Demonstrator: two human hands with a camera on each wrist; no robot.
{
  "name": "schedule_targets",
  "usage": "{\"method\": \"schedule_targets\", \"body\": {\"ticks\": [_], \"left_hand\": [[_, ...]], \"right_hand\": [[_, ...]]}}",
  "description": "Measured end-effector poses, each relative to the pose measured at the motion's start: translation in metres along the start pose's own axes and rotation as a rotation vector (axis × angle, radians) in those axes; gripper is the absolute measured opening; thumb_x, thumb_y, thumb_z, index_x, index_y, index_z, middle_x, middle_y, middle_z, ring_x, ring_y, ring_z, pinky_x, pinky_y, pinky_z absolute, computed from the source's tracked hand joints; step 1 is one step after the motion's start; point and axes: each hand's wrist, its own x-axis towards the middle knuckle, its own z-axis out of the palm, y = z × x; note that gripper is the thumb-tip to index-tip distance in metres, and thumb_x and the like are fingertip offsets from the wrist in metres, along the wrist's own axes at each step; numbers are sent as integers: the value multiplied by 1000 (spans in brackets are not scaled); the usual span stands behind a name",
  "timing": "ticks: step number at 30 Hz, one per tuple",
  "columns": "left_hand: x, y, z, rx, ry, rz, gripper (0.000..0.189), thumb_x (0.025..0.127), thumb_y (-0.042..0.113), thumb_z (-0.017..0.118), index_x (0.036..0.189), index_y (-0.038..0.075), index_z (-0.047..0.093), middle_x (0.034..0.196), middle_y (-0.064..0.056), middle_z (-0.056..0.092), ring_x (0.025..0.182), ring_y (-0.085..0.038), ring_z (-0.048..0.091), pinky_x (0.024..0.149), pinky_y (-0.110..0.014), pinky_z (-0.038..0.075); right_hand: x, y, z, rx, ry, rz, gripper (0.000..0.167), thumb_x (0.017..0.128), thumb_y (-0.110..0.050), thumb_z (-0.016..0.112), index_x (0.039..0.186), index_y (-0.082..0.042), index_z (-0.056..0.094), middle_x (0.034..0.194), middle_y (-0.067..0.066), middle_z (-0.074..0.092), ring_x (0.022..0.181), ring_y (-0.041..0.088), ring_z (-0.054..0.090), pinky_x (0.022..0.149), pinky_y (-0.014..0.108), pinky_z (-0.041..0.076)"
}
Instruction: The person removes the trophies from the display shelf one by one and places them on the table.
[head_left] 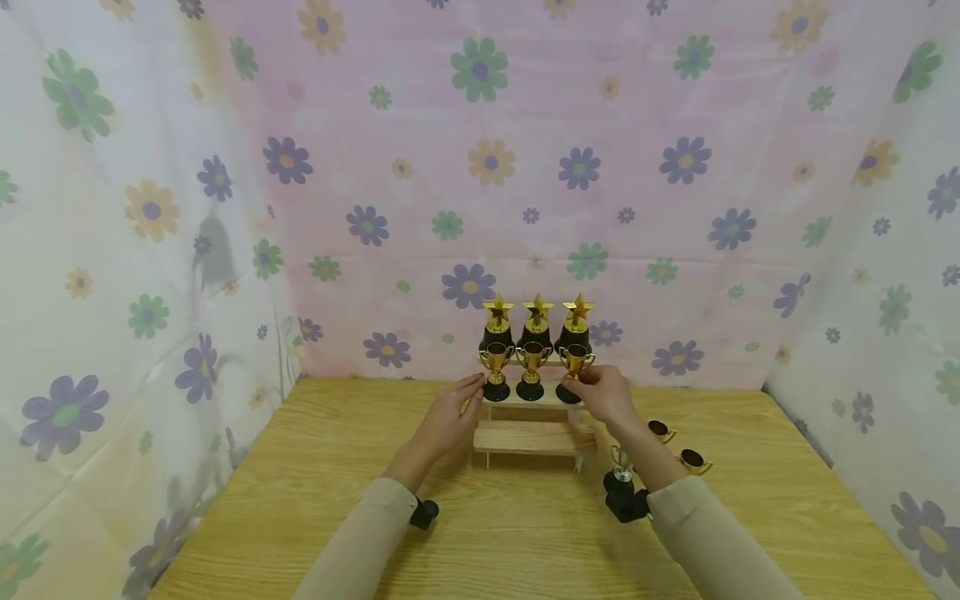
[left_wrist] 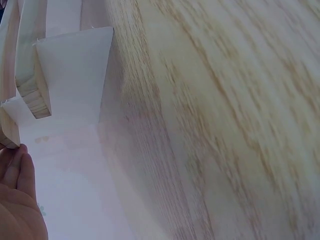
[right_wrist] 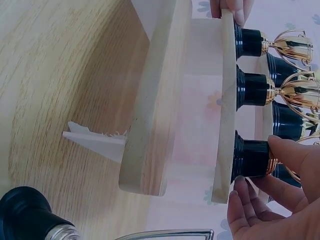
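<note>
Right cup trophy: While it stands upright at the right end of the middle shelf (right_wrist: 225, 115), this gold cup trophy (head_left: 575, 360) with black base is held by the right hand (head_left: 611, 396).
Right grip: Thumb and finger pinch the trophy low, just above the base; the other fingers curl beside the base and the shelf.
Left grip: The left hand (head_left: 448, 417) holds no trophy; its fingers are rather straight, and the tips touch the left end of the same shelf.
Other cups: A middle cup (head_left: 533, 362) and a left cup (head_left: 497, 360) stand upright in one row with it.
Far, higher shelf: Three star trophies (head_left: 537, 321) stand side by side behind the cups.
Near, lower step: A wooden plank (head_left: 534, 437) lies in front.
Table, right: Near the right forearm are a silver-coloured trophy (head_left: 621, 467) and two gold cups (head_left: 693, 460).
Table, left: A black piece (head_left: 424, 514) is partly hidden by the left sleeve (head_left: 360, 542).
Surroundings: Flowered cloth (head_left: 480, 208) hangs at far, left and right.
</note>
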Motion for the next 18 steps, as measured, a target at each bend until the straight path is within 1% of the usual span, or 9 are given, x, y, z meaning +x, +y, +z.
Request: {"method": "schedule_targets", "body": {"ticks": [4,6,10,14,18], "left_hand": [[1,0,-1,-2,2,9,42,111,19,47,144,-7,54,149,-22,52,140,-35,49,113,-47,44],[1,-1,-1,-3,-3,2,42,111,20,46,144,-6,54,150,-20,52,140,-35,49,114,-47,44],[0,0,-1,-1,3,8,42,111,20,47,143,-7,55,150,-19,53,139,-35,50,113,-47,44],[-1,0,-1,9,17,29,41,110,17,48,142,-8,56,148,-21,54,138,-37,51,113,-48,44],[0,0,-2,17,10,26,42,110,18,48,143,-6,55,149,-21,53,139,-36,51,114,-47,44]], "right_hand": [[1,-1,-1,-11,2,-20,28,98,-20,70,106,5,78,103,20,75,91,32,68,69,40,56],[1,-1,-2,-14,2,-28,27,98,-19,70,106,6,78,103,21,75,92,33,68,69,41,57],[0,-2,-3,-27,2,-38,25,98,-18,70,106,6,78,102,20,75,93,34,69,71,43,58],[1,-2,-2,-39,0,-45,24,98,-17,71,104,5,79,100,19,76,91,32,69,70,42,58],[1,-3,-3,-38,-12,-52,25,98,-17,70,105,5,78,103,20,75,92,32,68,70,41,57]]}}
